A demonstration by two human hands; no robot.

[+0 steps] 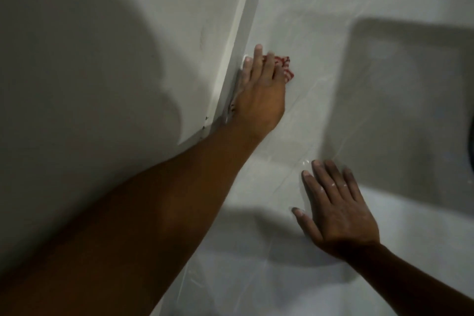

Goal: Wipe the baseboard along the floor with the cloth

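A pale baseboard runs diagonally from the top centre down to the lower left, where the white wall meets the glossy tiled floor. My left hand presses a red-and-white patterned cloth flat against the baseboard; most of the cloth is hidden under the hand, with one corner sticking out to the right and a pale edge along the board. My right hand lies flat on the floor with fingers spread, holding nothing.
Large dark shadows fall across the wall at left and on the floor at right. A dark rounded object peeks in at the right edge.
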